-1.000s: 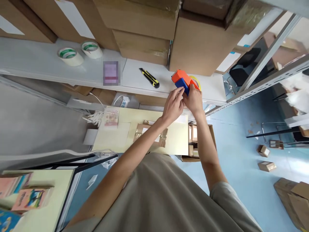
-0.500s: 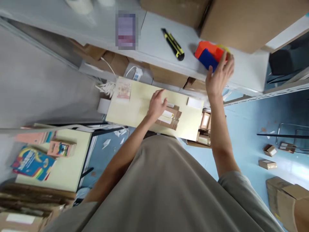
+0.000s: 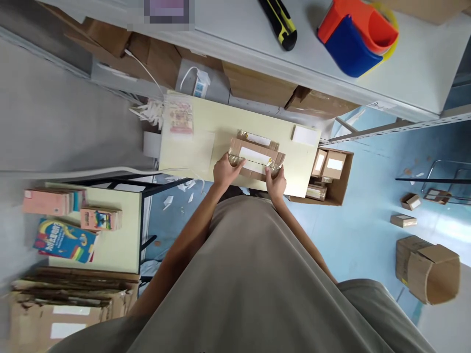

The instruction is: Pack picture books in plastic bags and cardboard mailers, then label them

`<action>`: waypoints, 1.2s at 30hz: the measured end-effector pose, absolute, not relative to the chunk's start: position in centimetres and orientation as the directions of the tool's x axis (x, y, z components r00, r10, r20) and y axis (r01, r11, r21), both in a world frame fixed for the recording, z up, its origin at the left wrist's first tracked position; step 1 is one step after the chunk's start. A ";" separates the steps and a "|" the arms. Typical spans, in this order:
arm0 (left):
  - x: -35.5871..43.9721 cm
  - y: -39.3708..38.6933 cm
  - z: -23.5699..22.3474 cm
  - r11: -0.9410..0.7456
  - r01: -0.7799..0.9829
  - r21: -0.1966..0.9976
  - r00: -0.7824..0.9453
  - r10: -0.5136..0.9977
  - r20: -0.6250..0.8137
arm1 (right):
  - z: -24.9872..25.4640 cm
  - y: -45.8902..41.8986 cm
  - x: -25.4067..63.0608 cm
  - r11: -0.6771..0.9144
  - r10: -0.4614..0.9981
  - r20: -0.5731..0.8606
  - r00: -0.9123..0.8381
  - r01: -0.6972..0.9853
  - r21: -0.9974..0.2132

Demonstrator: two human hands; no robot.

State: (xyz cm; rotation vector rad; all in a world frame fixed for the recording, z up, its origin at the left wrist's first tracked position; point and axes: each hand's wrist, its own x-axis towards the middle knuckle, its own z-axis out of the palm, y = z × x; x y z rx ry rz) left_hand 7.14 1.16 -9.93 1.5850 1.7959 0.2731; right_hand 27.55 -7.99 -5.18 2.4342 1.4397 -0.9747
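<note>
A small taped cardboard box (image 3: 241, 146) with white labels is between my two hands, over the pale yellow table. My left hand (image 3: 225, 171) grips its near left corner, thumb on top. At the near right corner my right hand (image 3: 275, 184) grips it the same way. Just behind lies another taped cardboard piece with a white label (image 3: 258, 139), partly covered. On the grey shelf above sit an orange and blue tape dispenser (image 3: 351, 46) and a black and yellow utility knife (image 3: 282, 24), both away from my hands.
The table (image 3: 294, 169) also bears printed paper (image 3: 181, 116) and a white slip (image 3: 304, 135). An open carton (image 3: 344, 181) with small boxes stands right of it. To the left, a second table holds books (image 3: 66, 240); flattened cardboard (image 3: 33, 323) is stacked below. The shelf edge (image 3: 257, 56) juts out ahead.
My right hand has let go of the tape dispenser on the shelf and come down to the table. Both hands now hold the small cardboard box. The view has tilted down.
</note>
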 end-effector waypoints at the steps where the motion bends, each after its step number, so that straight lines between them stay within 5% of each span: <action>1: 7.1 1.5 -10.0 0.224 0.795 0.564 0.006 0.927 -0.376 | -5.6 -7.8 27.6 -0.591 0.715 -0.582 0.388 0.780 -0.207; 4: 6.4 2.7 -10.3 0.182 0.821 0.541 0.053 0.920 -0.389 | -6.6 -7.6 27.9 -0.705 0.684 -0.535 0.495 0.638 -0.311; 13: 3.0 5.4 -9.7 0.066 0.718 0.693 0.326 0.848 -0.418 | -4.7 -8.1 29.1 -0.686 0.710 -0.541 0.450 0.614 -0.391; 17: 1.1 5.9 -8.1 0.066 0.646 0.761 0.313 0.886 -0.343 | -2.1 -7.5 28.7 -0.626 0.780 -0.405 0.478 0.595 -0.503; 23: -1.3 6.2 -8.0 0.119 0.532 0.838 0.291 0.904 -0.313 | -0.6 -6.3 27.9 -0.588 0.809 -0.407 0.424 0.601 -0.542; 32: -2.0 4.7 -12.6 0.194 0.710 0.677 0.245 0.833 -0.496 | -6.8 -7.7 25.4 -0.708 0.706 -0.604 0.370 0.400 -0.582; 36: -2.6 5.3 -14.3 0.253 0.664 0.704 0.255 0.808 -0.531 | -8.2 -7.7 26.1 -0.726 0.687 -0.615 0.387 0.415 -0.549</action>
